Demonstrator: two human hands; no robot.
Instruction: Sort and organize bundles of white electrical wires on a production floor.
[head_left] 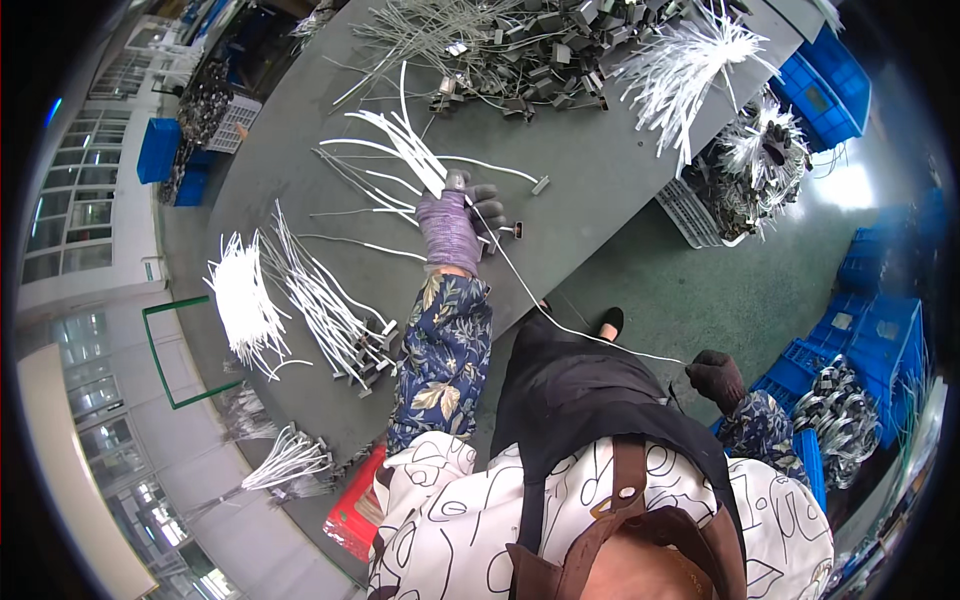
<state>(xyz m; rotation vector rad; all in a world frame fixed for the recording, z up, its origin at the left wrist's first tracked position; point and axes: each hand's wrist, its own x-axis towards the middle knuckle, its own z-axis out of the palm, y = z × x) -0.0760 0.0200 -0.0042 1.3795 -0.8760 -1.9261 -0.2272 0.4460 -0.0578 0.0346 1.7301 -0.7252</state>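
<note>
My left hand (452,228), in a grey and purple glove, is closed over the table around a fan of stiff white sleeves (402,150). Thin wires, some with white sleeving, lie under and beside it, and a small block-shaped end piece (541,185) shows to the right. From this hand a long thin white wire (560,322) runs down across my front to my right hand (716,378). That hand wears a dark glove and is closed on the wire's far end, out at my right side and off the table. Its fingertips are partly hidden.
A grey table (590,215) bears a heap of wired metal parts (540,60) at the back and a bundle of white sleeves (690,75) far right. Left lie a white bundle (248,305) and sleeved wires (325,300). A loaded crate (695,215) and blue bins (860,335) stand right.
</note>
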